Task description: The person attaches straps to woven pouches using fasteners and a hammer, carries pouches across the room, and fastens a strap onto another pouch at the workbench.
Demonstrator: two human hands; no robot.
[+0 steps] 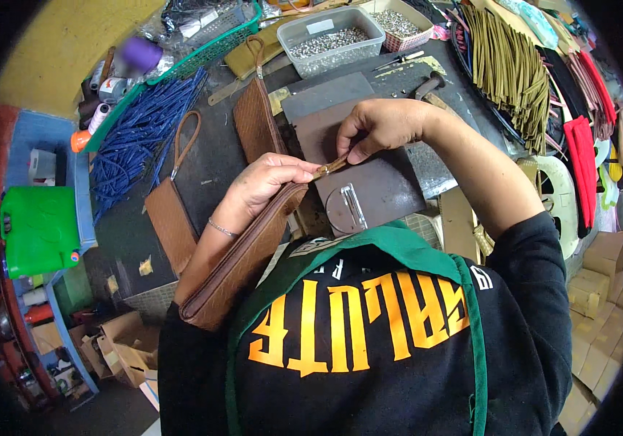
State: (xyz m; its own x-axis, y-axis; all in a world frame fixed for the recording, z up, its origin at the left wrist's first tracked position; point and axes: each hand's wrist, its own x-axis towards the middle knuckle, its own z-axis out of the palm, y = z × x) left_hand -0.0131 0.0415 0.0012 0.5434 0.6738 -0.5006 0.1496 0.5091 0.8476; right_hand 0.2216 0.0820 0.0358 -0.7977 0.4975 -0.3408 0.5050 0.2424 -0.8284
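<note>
At the frame's centre, the left hand [266,180] pinched the upper end of a brown pouch [242,261], which slanted toward lower left, while the right hand [378,134] grasped its strap [337,164]. If these fingertip grips loosened, the strap could slip, I judge. The green apron [417,243] limited room below; the dark table [119,251] at left offered more.

Far left, a green jerrycan [41,231] by blue shelving [83,211]! Up top, a purple spool [139,56] near a green basket [213,52]; across to the right, bunched olive straps [504,73], red strips [581,171], and cardboard boxes [591,291] lower down!
</note>
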